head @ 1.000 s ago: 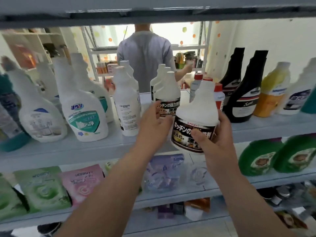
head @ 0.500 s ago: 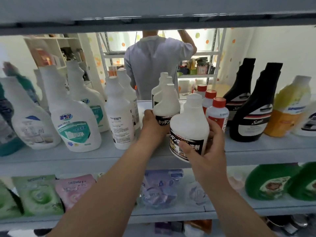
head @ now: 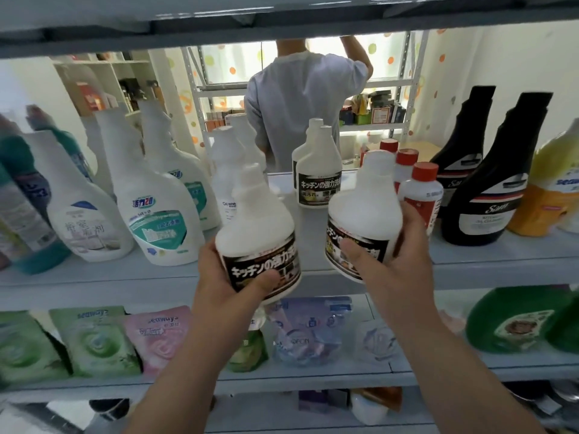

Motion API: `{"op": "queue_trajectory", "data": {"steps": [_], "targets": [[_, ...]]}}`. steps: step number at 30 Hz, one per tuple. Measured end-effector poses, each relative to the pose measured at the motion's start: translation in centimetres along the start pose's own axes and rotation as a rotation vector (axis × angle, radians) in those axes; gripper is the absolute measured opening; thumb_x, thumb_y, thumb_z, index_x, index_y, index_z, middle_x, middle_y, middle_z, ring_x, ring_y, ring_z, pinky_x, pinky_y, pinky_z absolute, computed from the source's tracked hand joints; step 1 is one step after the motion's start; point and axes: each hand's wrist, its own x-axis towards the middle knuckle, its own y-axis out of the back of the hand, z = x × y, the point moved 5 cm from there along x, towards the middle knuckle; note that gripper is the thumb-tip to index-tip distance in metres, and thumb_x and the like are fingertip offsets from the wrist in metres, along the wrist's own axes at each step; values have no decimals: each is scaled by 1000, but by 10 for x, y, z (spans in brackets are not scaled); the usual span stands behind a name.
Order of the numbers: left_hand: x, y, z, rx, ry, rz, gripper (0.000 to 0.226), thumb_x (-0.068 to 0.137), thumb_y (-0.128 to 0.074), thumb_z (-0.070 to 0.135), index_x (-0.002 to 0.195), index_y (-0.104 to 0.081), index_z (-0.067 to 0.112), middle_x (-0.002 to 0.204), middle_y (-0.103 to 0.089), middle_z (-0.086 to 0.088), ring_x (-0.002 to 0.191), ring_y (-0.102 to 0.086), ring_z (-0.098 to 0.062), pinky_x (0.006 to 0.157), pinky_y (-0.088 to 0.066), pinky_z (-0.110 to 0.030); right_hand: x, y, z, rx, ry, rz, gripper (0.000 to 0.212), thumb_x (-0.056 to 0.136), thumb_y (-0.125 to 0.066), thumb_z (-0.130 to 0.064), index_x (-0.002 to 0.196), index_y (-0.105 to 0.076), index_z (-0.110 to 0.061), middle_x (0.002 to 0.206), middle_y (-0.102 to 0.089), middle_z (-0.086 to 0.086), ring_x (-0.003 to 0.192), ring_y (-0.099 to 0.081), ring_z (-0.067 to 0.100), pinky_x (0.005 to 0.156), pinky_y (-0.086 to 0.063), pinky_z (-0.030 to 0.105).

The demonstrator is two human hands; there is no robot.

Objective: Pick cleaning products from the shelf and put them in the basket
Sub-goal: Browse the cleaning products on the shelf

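Holding: left hand (head: 232,277) grips left cleaner bottle (head: 257,227), right hand (head: 394,261) grips right cleaner bottle (head: 363,211). Risk: red-capped bottle (head: 421,195) just behind right fingers (head: 413,220) may topple on withdrawal. Basket not visible.

Four white black-labelled bottles (head: 257,233), three red-capped bottles (head: 421,195), two black bottles (head: 492,195), one yellow bottle (head: 554,189) and one pink pouch (head: 156,336) show.

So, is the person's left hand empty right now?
No, the left hand grips a white plastic bottle with a black label, and the right hand grips a second such bottle.
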Motion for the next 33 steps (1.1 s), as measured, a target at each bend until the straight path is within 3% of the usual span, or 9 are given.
{"op": "queue_trajectory", "data": {"steps": [3,7,11,15,20,26,30,31,33], "targets": [[-10,22,-18,-63,34,22,68,56,-83,50,114,-51,61,119,-70,21,109,-68,-4,97,-56,-48,6,-30,6,-104,-3,-16,81,68,-93,-31,122,-38,-56,134,-45,-2,115,-52,4,87,-48,13],[-22,48,-38,-54,76,41,65,56,-83,54,111,-51,66,117,-71,23,107,-69,-3,96,-56,-48,18,-67,13,-195,-60,-32,81,73,-90,-27,131,-34,-35,135,-38,6,112,-51,19,89,-46,22],[-34,66,-47,-74,114,23,70,57,-85,53,119,-53,52,120,-71,18,111,-69,-8,98,-56,-52,30,-99,14,-224,-121,-19,84,81,-86,-28,144,-31,-22,130,-25,1,100,-41,3,84,-33,6],[-45,80,-52,-82,125,12,81,57,-85,52,129,-51,39,121,-72,15,111,-69,-9,98,-56,-51,33,-121,17,-219,-153,-170,81,86,-69,-27,154,-24,-24,136,-33,4,117,-34,17,103,-32,29],[-56,91,-58,-123,155,-21,87,54,-86,51,132,-51,35,119,-72,14,112,-69,-11,97,-57,-49,28,-130,21,-315,-130,-360,87,96,-62,-22,162,-6,-29,137,-48,-8,117,-48,12,98,-35,27],[-71,96,-58,-164,167,-75,80,54,-86,53,125,-51,42,117,-72,17,109,-70,-8,92,-59,-44,15,-131,19,-689,-129,-449,86,102,-52,-32,164,6,-17,157,-45,12,132,-53,38,107,-46,48],[-82,99,-57,-191,168,-126,80,55,-90,62,124,-55,44,122,-71,10,113,-70,-13,91,-60,-40,-34,-118,11,-1121,80,-495,59,107,-39,-39,157,-29,-10,148,-50,16,133,-48,33,111,-36,44],[-86,99,-57,-202,178,-147,79,53,-90,67,122,-57,48,122,-72,10,112,-70,-13,90,-59,-41,-51,-115,8,-1078,130,-529,54,108,-39,-37,155,-36,-11,153,-46,13,141,-40,28,118,-28,43],[-96,99,-58,-229,212,-192,73,50,-88,74,115,-60,56,120,-74,8,109,-72,-15,85,-60,-40,-89,-107,-3,-697,76,-564,47,107,-45,-39,148,-52,-18,152,-50,0,144,-35,11,123,-24,37]]}}
